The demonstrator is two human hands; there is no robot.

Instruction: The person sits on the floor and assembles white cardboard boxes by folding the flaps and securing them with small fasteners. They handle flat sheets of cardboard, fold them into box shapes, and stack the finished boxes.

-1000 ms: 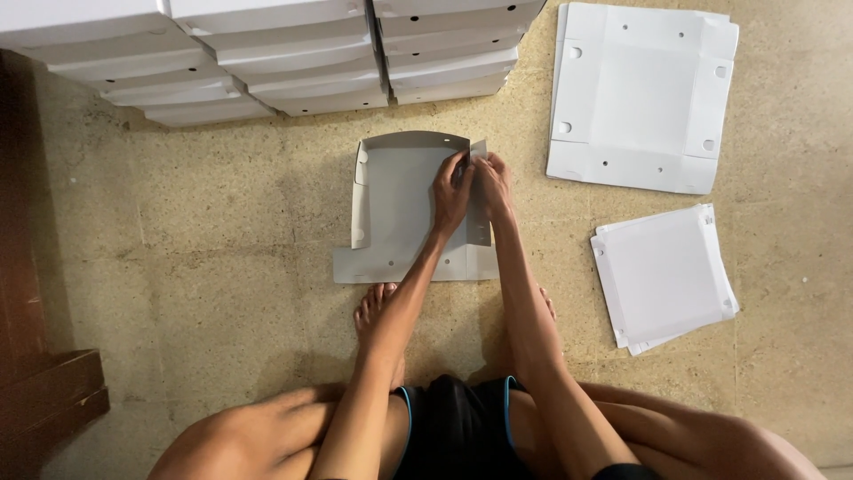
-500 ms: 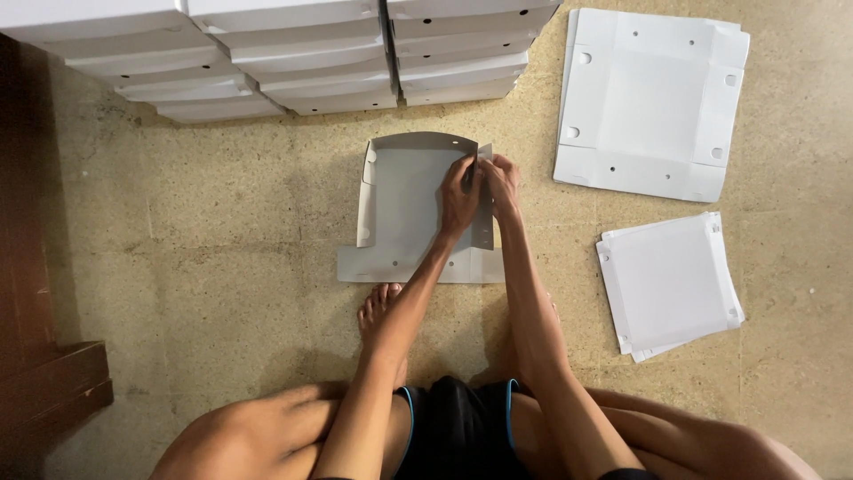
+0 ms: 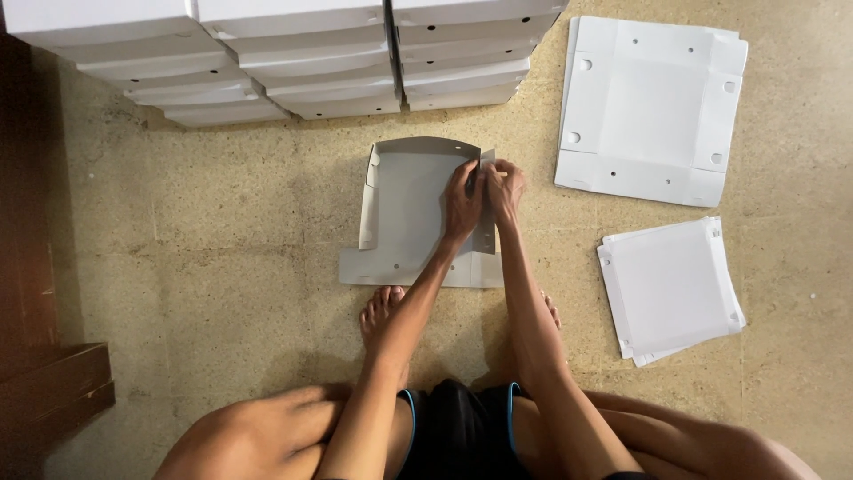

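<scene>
At the far left a dark wooden piece of furniture point(image 3: 35, 267) runs along the edge of the speckled floor point(image 3: 222, 249); above, along the top, stand stacks of finished white boxes point(image 3: 293, 53) in rows side by side; in the middle of the floor, just below those stacks, lies a half-folded grey cardboard box point(image 3: 409, 213), its left wall and curved far wall raised, its near flap lying flat on the floor toward the person's bare foot point(image 3: 382, 311); the left hand point(image 3: 464, 200) reaches across the box's base and pinches the upright right-hand wall near its far corner, fingers closed on the cardboard; the right hand point(image 3: 505, 188) sits just beside it, touching it, and grips the same wall from the outer side, fingers likewise closed on the flap; to the right, well apart from the box, a large flat white cardboard blank point(image 3: 649, 107) with small holes lies unfolded on the floor; nearer the person, below it, rests a smaller pile of flat white sheets point(image 3: 671, 289), slightly fanned.
</scene>
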